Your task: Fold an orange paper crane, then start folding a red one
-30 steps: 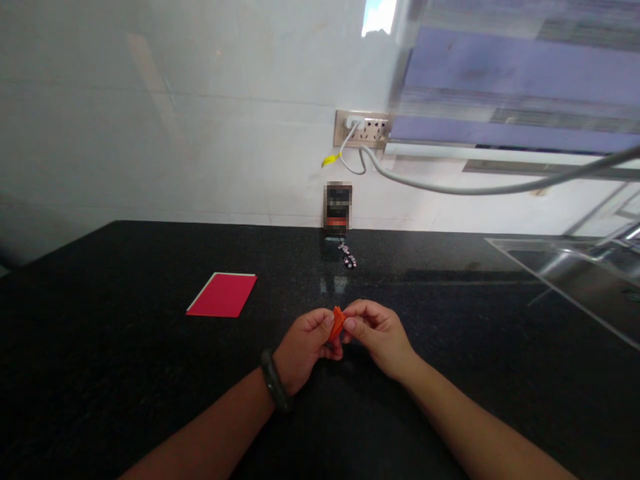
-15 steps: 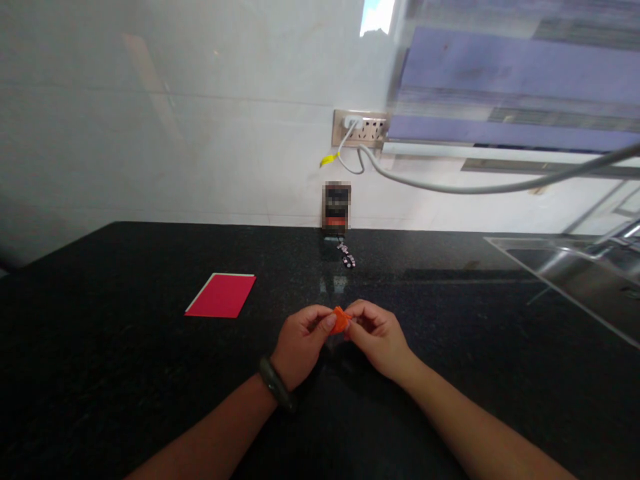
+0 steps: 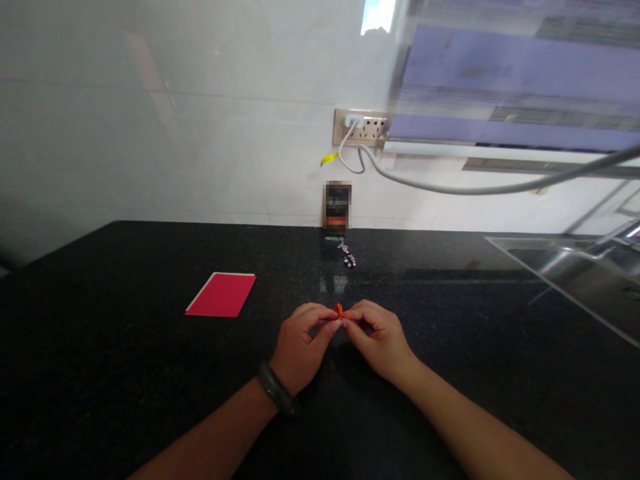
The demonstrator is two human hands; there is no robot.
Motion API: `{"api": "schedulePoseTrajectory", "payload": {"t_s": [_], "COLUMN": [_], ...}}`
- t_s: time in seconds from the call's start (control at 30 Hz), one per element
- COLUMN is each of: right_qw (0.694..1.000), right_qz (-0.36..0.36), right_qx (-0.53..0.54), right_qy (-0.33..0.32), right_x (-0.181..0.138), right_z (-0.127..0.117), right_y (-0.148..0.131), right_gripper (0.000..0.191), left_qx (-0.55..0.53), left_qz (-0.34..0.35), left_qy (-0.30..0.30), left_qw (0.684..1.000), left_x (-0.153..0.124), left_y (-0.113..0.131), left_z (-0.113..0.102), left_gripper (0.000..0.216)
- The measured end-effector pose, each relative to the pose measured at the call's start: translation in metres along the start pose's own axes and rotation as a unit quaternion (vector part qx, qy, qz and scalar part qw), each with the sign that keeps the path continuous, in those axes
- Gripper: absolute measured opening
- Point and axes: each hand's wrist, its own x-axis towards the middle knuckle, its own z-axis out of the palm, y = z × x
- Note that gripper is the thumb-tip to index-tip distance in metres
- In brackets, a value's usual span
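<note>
Both left hand (image 3: 299, 348) and right hand (image 3: 384, 341), fingers (image 3: 329, 327) pinching orange paper (image 3: 341, 311), red sheet (image 3: 221, 295) leftward, patterned strap (image 3: 349, 261) beyond, sink (image 3: 595, 283) rightward

White plug (image 3: 354, 121) in wall socket (image 3: 375, 129), grey cable (image 3: 450, 191), pixelated dark object (image 3: 338, 205) against pale wall (image 3: 225, 153), sink (image 3: 595, 287)

A thick, rounded bangle (image 3: 278, 392), apparently dark green and glossy, is worn just behind the left hand (image 3: 299, 350). Both forearms (image 3: 450, 407) are seen bare.

Kitchen, apparently: dark countertop (image 3: 125, 373), inset metal sink (image 3: 585, 283), glossy tiled wall (image 3: 225, 147).
</note>
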Motion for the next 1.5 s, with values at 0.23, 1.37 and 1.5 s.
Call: {"api": "schedulePoseTrajectory", "payload": {"t_s": [0.23,1.37,1.5], "right_qw": [0.999,0.999,0.998], "right_qz": [0.022,-0.026,-0.024], "right_qx": [0.023,-0.003,0.001], "right_qy": [-0.037,-0.047,-0.055], "right_x": [-0.001,0.001,0.001], "right_z": [-0.002,-0.005,-0.005], "right_y": [0.000,-0.006,-0.006], "right_gripper": [0.009,0.014,0.014], "left_qx": [0.051,-0.021,-0.004], "left_qz": [0.034,-0.053,-0.074], "left_qy": [-0.007,-0.020,-0.036], "left_qw": [0.998,0.998,0.997], "left_x": [0.001,0.002,0.001], "left_y": [0.000,-0.007,-0.006], "left_z": [-0.001,0.000,0.000], "left_gripper": [0.016,0.008,0.011]}}
